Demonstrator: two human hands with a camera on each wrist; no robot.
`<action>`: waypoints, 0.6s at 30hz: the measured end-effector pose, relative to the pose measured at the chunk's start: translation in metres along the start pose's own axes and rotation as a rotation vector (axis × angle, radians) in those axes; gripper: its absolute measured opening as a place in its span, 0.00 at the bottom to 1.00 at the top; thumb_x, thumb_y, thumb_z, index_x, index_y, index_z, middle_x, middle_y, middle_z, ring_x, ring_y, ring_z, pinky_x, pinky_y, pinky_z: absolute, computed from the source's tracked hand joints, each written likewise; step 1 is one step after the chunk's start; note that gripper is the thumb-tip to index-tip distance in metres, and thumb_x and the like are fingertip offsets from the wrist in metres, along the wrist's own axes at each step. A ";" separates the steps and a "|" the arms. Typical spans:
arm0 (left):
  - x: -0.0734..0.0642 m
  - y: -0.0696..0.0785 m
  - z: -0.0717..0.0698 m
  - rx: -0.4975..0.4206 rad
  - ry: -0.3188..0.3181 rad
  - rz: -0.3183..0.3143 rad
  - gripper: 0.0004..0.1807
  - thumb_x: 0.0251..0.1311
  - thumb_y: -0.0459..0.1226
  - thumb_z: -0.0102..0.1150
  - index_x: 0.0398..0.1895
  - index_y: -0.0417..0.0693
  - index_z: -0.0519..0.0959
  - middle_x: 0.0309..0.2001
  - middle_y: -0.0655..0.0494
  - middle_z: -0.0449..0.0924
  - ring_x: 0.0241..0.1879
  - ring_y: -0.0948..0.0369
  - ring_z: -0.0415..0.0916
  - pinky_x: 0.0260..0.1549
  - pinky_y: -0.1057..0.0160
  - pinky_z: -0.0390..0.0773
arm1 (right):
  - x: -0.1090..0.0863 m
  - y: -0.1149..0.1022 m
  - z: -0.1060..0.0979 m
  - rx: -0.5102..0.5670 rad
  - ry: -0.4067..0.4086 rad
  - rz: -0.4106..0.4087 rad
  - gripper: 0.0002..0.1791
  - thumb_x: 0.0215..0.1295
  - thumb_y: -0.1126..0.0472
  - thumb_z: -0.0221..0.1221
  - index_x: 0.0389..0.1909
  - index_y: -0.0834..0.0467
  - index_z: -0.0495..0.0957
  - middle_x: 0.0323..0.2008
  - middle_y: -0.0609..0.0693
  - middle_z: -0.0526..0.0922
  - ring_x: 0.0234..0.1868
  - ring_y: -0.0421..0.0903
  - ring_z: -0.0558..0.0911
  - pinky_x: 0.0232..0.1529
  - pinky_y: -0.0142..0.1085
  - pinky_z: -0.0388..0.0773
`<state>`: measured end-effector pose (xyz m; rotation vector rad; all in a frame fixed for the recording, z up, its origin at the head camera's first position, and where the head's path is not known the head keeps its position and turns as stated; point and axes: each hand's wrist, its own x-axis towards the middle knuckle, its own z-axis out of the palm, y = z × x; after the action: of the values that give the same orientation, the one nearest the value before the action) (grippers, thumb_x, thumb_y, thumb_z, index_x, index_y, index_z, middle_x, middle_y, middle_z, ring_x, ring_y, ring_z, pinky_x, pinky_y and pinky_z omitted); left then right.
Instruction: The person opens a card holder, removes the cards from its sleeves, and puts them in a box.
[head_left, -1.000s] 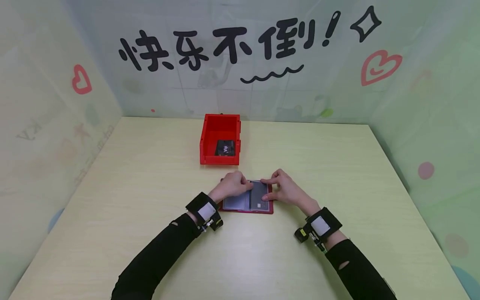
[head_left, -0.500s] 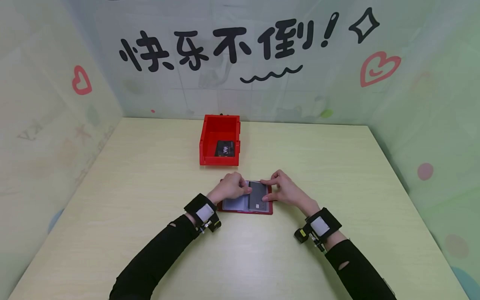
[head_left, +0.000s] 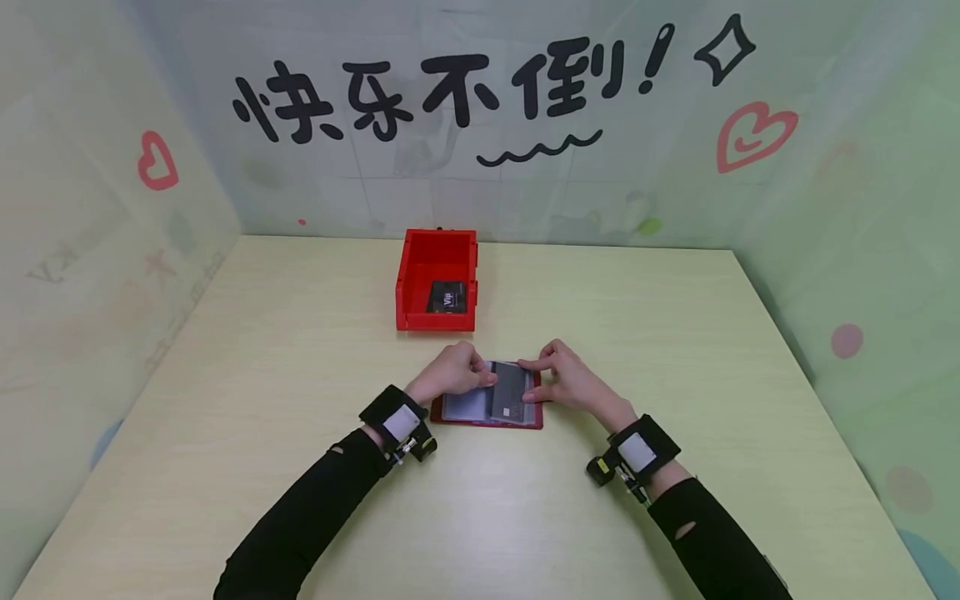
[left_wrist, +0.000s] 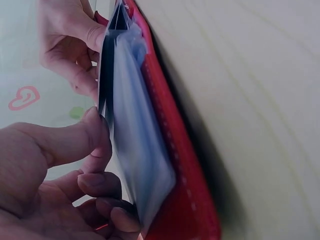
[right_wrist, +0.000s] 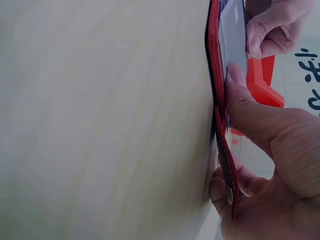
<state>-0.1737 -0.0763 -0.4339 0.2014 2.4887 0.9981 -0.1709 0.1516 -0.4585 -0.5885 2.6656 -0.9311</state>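
A red card holder (head_left: 487, 424) with clear plastic sleeves (head_left: 465, 407) lies spread on the table in front of me. Thumb and fingers of my left hand (head_left: 453, 372) pinch the left edge of a dark grey card (head_left: 510, 392), which sits partly out of the right-hand sleeve. My right hand (head_left: 572, 382) grips the holder's right side, its thumb (right_wrist: 237, 82) on the sleeve over the card. In the right wrist view, the holder's strap (right_wrist: 226, 160) with a metal snap hangs by the curled right fingers. The left wrist view shows the sleeves fanned in a stack above the red cover (left_wrist: 192, 200).
Behind the holder stands a red open bin (head_left: 437, 321) with a black card marked "Vip" (head_left: 447, 297) in it. A printed cloth wall (head_left: 420, 192) rises along the back edge of the light wooden table (head_left: 480, 517), and side walls flank it.
My left hand has shifted slightly left, and the grey card has slid left with it, further out of its sleeve. My right hand stays at the holder's right side.
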 end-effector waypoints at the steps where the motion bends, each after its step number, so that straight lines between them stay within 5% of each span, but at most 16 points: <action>1: 0.000 -0.001 -0.001 0.004 0.002 -0.003 0.14 0.63 0.42 0.67 0.41 0.39 0.85 0.34 0.48 0.79 0.36 0.56 0.72 0.31 0.64 0.66 | 0.000 0.000 0.000 -0.004 0.001 -0.001 0.32 0.53 0.58 0.75 0.61 0.58 0.79 0.42 0.56 0.68 0.43 0.49 0.66 0.40 0.35 0.63; 11: -0.002 -0.005 -0.006 0.012 -0.015 -0.053 0.14 0.64 0.46 0.65 0.34 0.42 0.83 0.30 0.50 0.77 0.35 0.57 0.72 0.28 0.65 0.65 | 0.002 -0.001 -0.001 -0.010 -0.009 0.004 0.32 0.54 0.57 0.75 0.61 0.59 0.79 0.43 0.57 0.68 0.44 0.50 0.67 0.41 0.35 0.63; 18: -0.002 -0.002 0.000 0.085 0.006 -0.010 0.22 0.59 0.53 0.69 0.20 0.47 0.76 0.22 0.53 0.75 0.31 0.58 0.71 0.24 0.66 0.62 | 0.002 0.000 -0.002 0.007 -0.006 -0.008 0.32 0.54 0.58 0.75 0.61 0.59 0.79 0.42 0.56 0.68 0.43 0.49 0.66 0.39 0.35 0.63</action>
<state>-0.1716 -0.0779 -0.4347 0.2131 2.5372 0.8910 -0.1734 0.1515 -0.4576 -0.6001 2.6557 -0.9393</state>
